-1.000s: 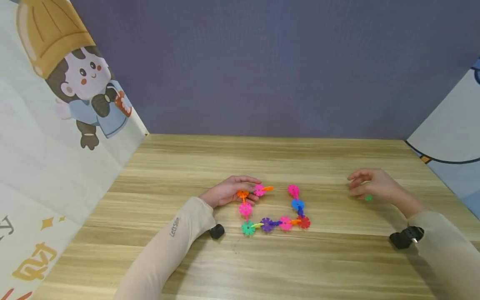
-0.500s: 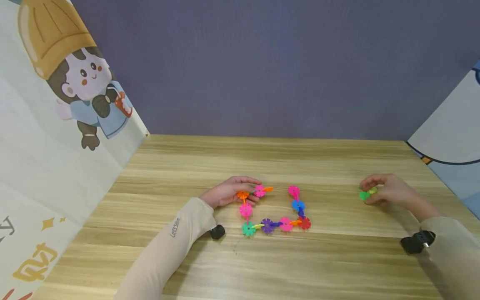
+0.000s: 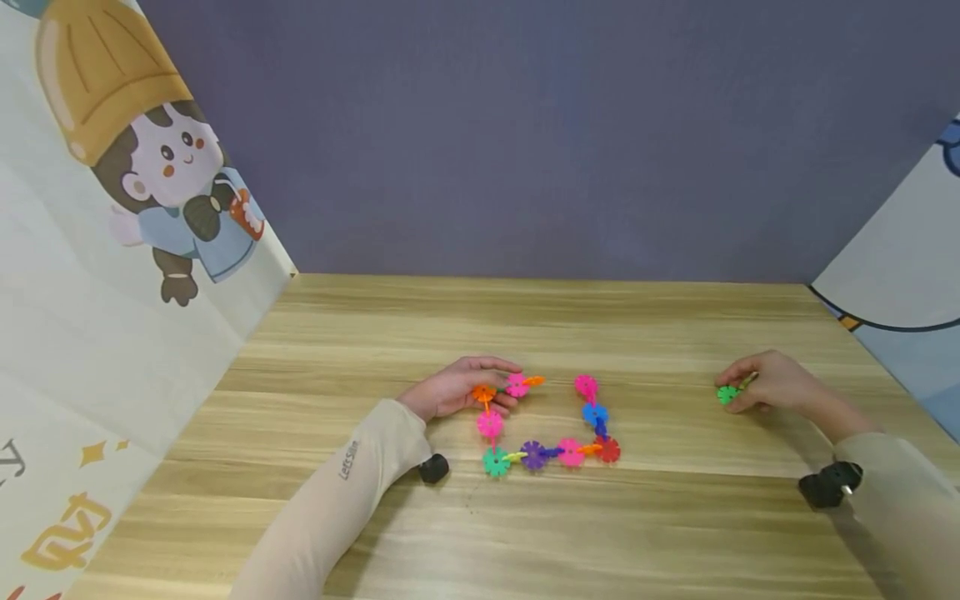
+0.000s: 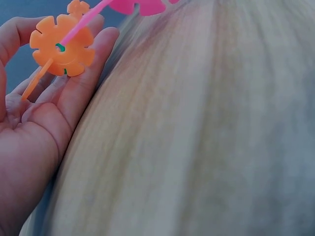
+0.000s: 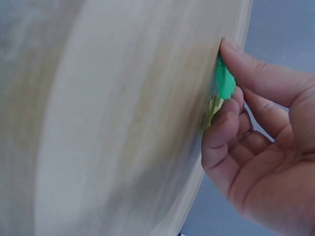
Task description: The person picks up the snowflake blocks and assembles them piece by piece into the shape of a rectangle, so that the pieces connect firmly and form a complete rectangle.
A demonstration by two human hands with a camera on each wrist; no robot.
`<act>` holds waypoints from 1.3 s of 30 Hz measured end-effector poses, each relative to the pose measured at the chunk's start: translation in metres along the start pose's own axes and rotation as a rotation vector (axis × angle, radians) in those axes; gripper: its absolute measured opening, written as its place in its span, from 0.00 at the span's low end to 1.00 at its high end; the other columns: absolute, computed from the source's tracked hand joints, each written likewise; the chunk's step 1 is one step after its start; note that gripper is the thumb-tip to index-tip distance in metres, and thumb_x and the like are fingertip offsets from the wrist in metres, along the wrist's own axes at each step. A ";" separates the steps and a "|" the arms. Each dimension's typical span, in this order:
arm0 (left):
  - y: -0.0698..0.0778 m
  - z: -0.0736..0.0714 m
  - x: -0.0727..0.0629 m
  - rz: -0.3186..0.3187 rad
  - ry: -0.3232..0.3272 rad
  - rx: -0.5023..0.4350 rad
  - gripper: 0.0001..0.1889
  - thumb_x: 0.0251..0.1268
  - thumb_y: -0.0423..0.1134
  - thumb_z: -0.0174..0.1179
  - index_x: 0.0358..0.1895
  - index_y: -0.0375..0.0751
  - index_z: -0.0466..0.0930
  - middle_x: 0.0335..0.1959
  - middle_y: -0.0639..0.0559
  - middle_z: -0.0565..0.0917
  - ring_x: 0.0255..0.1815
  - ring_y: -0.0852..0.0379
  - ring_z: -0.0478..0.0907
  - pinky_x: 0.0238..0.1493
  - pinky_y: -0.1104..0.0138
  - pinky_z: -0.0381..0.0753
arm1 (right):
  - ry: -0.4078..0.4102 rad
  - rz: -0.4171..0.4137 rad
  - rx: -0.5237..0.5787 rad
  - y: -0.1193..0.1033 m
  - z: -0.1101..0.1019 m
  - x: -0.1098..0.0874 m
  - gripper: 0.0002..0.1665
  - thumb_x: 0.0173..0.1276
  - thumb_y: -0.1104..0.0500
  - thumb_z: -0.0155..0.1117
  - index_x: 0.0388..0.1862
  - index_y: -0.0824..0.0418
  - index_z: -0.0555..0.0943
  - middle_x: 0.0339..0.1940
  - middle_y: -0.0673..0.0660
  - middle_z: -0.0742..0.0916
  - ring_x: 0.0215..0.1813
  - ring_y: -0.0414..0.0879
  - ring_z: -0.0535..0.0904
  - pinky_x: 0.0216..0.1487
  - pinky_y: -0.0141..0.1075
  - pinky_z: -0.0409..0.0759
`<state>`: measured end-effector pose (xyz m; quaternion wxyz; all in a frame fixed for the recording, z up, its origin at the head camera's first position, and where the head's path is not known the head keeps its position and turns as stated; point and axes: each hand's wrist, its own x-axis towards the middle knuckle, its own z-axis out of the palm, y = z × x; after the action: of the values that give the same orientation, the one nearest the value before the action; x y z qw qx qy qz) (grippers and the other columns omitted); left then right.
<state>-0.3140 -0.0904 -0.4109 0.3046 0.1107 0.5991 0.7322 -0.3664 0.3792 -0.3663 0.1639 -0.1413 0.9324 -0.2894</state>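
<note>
Notched plastic flower discs, linked edge to edge, form a chain (image 3: 533,455) on the table, like a rectangle with a gap at its far side. My left hand (image 3: 450,388) lies at its far left corner, fingers loosely extended under and behind an orange disc (image 4: 63,45). A pink disc (image 3: 517,384) is by those fingertips, with an orange one on its right. Off to the right, my right hand (image 3: 776,385) pinches a green flower disc (image 3: 727,394) close over the table. A yellow disc (image 5: 212,109) shows beside it, partly hidden by the fingers.
The chain's other end, a pink disc (image 3: 586,385), lies right of the gap. A wood-grain table (image 3: 480,533) runs back to a dark panel (image 3: 525,142). A wall with a cartoon figure (image 3: 183,167) stands at the left.
My right hand has shifted right and closed finger and thumb on the green disc, which now faces up more fully. My left hand and the chain have stayed put.
</note>
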 end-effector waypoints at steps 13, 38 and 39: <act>0.000 -0.003 -0.001 0.018 -0.038 0.045 0.25 0.73 0.29 0.45 0.72 0.27 0.63 0.51 0.39 0.84 0.43 0.51 0.85 0.50 0.58 0.85 | -0.027 0.019 0.098 -0.018 0.009 -0.007 0.18 0.52 0.62 0.79 0.37 0.69 0.80 0.27 0.53 0.80 0.24 0.43 0.77 0.23 0.37 0.83; 0.004 -0.005 -0.001 0.027 -0.097 0.129 0.29 0.69 0.31 0.45 0.74 0.35 0.62 0.70 0.39 0.70 0.43 0.48 0.85 0.46 0.54 0.87 | 0.025 -0.002 0.364 -0.065 0.037 0.006 0.17 0.64 0.69 0.68 0.46 0.81 0.76 0.29 0.57 0.83 0.27 0.47 0.85 0.33 0.40 0.89; 0.004 -0.004 -0.001 0.026 -0.094 0.125 0.29 0.69 0.31 0.46 0.74 0.36 0.63 0.70 0.39 0.71 0.44 0.47 0.85 0.46 0.54 0.87 | 0.027 -0.007 0.365 -0.068 0.038 0.007 0.17 0.64 0.69 0.68 0.47 0.81 0.77 0.30 0.57 0.83 0.27 0.48 0.85 0.33 0.41 0.89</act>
<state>-0.3171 -0.0949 -0.4079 0.3151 0.1715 0.6273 0.6913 -0.3469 0.3041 -0.3572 0.1730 -0.1087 0.8661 -0.4561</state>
